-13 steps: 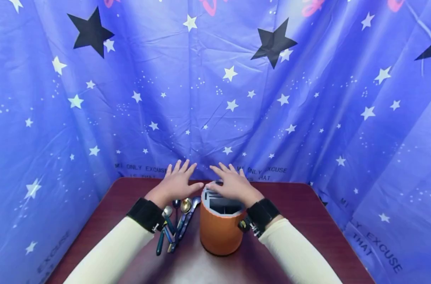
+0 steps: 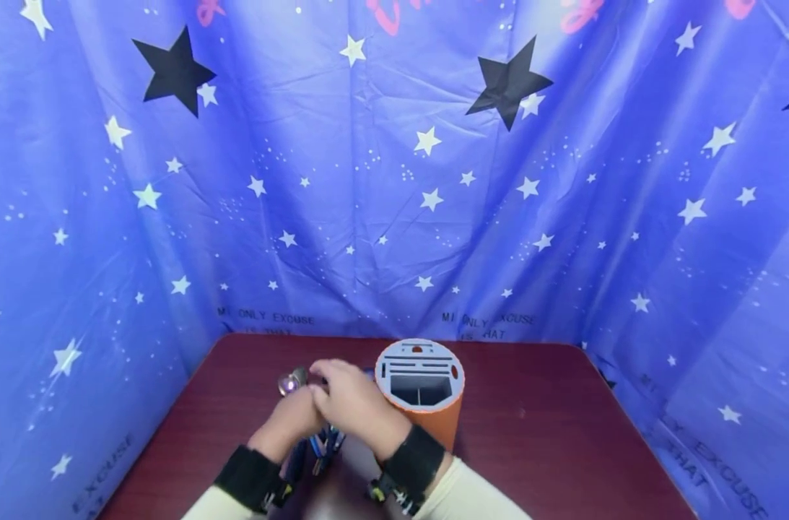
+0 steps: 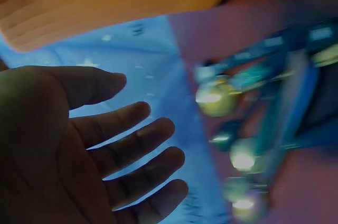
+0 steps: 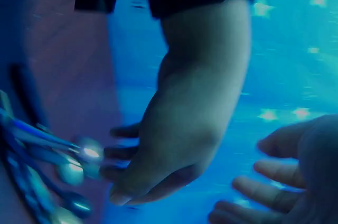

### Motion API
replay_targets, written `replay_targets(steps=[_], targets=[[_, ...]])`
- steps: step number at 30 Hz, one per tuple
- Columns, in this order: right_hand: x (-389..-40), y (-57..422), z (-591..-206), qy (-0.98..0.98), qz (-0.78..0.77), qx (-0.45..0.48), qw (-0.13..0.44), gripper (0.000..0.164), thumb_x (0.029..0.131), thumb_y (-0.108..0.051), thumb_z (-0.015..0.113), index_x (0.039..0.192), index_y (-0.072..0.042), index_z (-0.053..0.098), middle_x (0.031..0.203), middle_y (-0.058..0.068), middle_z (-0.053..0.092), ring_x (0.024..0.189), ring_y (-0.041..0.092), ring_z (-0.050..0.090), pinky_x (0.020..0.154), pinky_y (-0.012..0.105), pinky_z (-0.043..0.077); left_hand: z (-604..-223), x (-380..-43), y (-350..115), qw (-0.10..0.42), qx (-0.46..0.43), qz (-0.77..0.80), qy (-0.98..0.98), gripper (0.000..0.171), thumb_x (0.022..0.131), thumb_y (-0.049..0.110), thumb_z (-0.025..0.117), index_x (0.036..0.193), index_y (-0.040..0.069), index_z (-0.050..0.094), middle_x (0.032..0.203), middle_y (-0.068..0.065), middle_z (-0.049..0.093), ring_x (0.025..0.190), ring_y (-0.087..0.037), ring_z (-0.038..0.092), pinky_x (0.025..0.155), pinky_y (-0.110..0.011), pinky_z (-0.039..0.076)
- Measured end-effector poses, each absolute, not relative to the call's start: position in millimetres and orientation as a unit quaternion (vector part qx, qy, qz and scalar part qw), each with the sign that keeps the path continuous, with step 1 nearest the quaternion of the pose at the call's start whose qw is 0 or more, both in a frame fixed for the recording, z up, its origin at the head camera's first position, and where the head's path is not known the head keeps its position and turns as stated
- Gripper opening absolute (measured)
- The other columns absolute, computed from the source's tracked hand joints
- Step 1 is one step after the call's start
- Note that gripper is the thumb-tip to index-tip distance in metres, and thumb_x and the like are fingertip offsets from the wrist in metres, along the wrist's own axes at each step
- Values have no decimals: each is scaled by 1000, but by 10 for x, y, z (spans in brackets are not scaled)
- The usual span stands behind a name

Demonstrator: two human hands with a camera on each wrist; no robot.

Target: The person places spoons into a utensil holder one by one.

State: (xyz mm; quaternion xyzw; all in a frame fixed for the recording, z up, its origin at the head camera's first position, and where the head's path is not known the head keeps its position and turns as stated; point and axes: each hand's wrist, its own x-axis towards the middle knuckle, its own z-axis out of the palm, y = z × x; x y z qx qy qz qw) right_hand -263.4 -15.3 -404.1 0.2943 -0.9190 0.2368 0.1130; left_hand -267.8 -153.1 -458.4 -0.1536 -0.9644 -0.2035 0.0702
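1. The left grip (image 2: 297, 416), a bare hand, is released: its fingers are extended and hold nothing. In the head view it lies at about 8 o'clock from the orange holder (image 2: 442, 426).
2. The right grip (image 2: 350, 397) is released too, fingers loosely stretched and holding nothing. It overlaps the left one in the head view; the right wrist view shows a gap between the two.
3. The spoons (image 2: 292, 383) lie in a loose bundle at 8 to 9 o'clock from the holder, partly hidden by the hands. The wrist views blur them.
4. The holder stands upright on the dark red counter (image 2: 537, 426). Its grey top (image 2: 420, 368) has slots, a divided compartment towards 6 o'clock and an orange-edged hole at 3 o'clock.
5. Towards 12 o'clock hangs a blue curtain (image 2: 491, 245) with stars.
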Motion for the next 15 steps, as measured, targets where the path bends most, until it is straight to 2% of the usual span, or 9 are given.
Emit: replay_targets(steps=[4,6,9,12,15], targets=[[-2774,-320,-4632,-954,194,217,73,19,91,-18,67,109,-12,71,107,7,70,99,21,68,83,33,55,-4974,-2504,-1602,12,-76,-209,-975,19,90,26,67,101,11,72,91,-5,72,82,-25,68,76,-49,55],[-2850,-378,-4915,-970,160,174,54,18,87,-16,70,104,-9,71,102,12,68,93,26,68,77,37,56,-5111,-2423,-1626,-2,-48,-205,-978,14,87,25,67,95,13,69,86,-4,70,77,-24,65,71,-49,53],[-2928,-447,-5244,-986,120,114,32,22,86,-16,70,105,-4,69,102,18,64,92,32,65,77,42,55,-5272,-2325,-1645,13,-35,-207,-978,12,83,23,73,86,14,66,83,-4,68,74,-23,64,68,-48,52],[-2983,-482,-5404,-986,141,75,35,24,88,-17,68,107,-1,68,100,23,62,92,36,63,77,47,54,-5374,-2278,-1637,36,-49,-212,-975,16,83,24,78,86,15,64,83,-5,69,76,-26,67,67,-48,53],[-3052,-491,-5441,-978,189,62,58,21,89,-14,67,104,2,68,97,26,60,90,38,63,75,49,55,-5427,-2288,-1614,32,-45,-222,-973,17,83,22,78,89,15,63,84,-5,70,79,-28,68,68,-49,53]])
